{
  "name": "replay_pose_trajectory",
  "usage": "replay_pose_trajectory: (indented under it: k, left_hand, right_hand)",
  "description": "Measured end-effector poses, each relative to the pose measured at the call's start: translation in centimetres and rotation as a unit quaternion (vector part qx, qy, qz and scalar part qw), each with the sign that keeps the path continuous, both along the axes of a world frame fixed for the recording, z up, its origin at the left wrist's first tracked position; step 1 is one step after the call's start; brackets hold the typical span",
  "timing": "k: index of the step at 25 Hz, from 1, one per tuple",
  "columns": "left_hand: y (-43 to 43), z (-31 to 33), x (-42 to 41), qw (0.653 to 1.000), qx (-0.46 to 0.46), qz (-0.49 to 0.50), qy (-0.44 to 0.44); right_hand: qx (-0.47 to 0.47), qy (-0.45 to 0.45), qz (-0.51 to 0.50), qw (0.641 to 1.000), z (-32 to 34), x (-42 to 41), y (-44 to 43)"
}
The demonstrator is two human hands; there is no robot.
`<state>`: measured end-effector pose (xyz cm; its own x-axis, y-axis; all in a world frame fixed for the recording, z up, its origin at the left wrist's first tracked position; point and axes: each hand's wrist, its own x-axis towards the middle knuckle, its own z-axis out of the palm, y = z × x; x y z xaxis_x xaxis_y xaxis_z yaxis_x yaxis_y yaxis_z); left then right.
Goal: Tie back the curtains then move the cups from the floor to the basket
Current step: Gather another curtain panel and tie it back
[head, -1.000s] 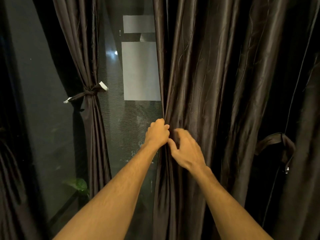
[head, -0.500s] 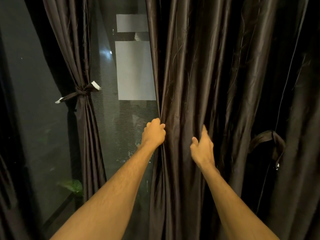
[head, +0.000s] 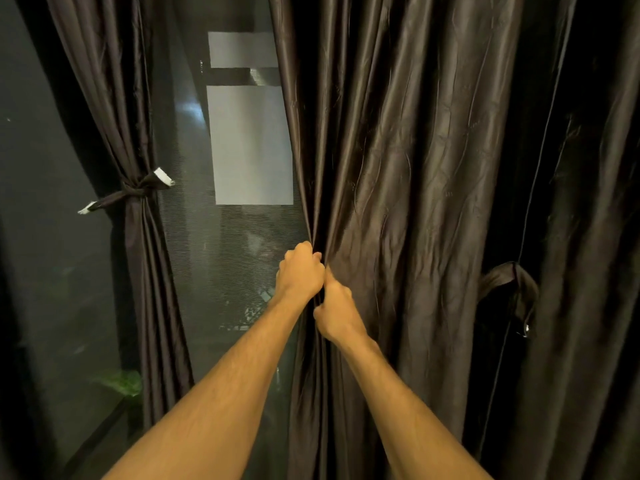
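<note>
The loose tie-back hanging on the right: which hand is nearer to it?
Right. The right hand grips the curtain edge, with the curtain's folds between it and the tie-back. The left hand grips the same edge just above, slightly farther away.

Open space lies between the tied left curtain [head: 138, 258] and the loose right curtain [head: 398, 202], backed by a dark mesh screen [head: 214, 271] that blocks passage beyond. Both hands crowd the right curtain's edge; its hanging tieback [head: 512, 292] sits well right, past heavy folds.
</note>
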<state>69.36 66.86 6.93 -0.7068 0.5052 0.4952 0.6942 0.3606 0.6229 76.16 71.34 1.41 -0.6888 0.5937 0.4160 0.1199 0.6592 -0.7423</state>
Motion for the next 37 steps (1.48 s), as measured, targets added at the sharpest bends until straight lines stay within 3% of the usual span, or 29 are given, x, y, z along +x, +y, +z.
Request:
replay_pose_trajectory:
  k: [10,20,24,26,30,33,37]
  left_hand:
    - [-0.3,0.9,2.0,0.987,-0.110,0.040,0.110]
    - [-1.0,0.7,2.9,0.999,-0.041,-0.016,0.000]
    - [-1.1,1.0,3.4,0.998,-0.059,-0.014,-0.029]
    - [-0.8,1.1,3.7,0.996,-0.085,0.007,-0.003]
    - [0.0,0.7,2.8,0.993,-0.091,0.030,0.069]
    - [0.4,0.6,1.8,0.995,-0.072,0.019,0.072]
    - [0.5,0.1,1.0,0.995,-0.059,0.009,0.084]
  right_hand:
    - [0.054,-0.030,-0.004,0.998,0.0,0.6,0.5]
    - [0.092,-0.051,-0.005,0.994,-0.3,0.8,0.7]
    - [0.083,-0.074,-0.043,0.993,-0.3,0.1,0.5]
    - [0.084,-0.109,-0.058,0.989,-0.5,-0.3,0.2]
    - [0.032,-0.057,-0.040,0.997,-1.0,-0.4,0.1]
    - [0.103,-0.110,-0.034,0.988,-0.4,0.0,1.0]
    - [0.125,-0.014,-0.027,0.992,-0.7,1.5,2.0]
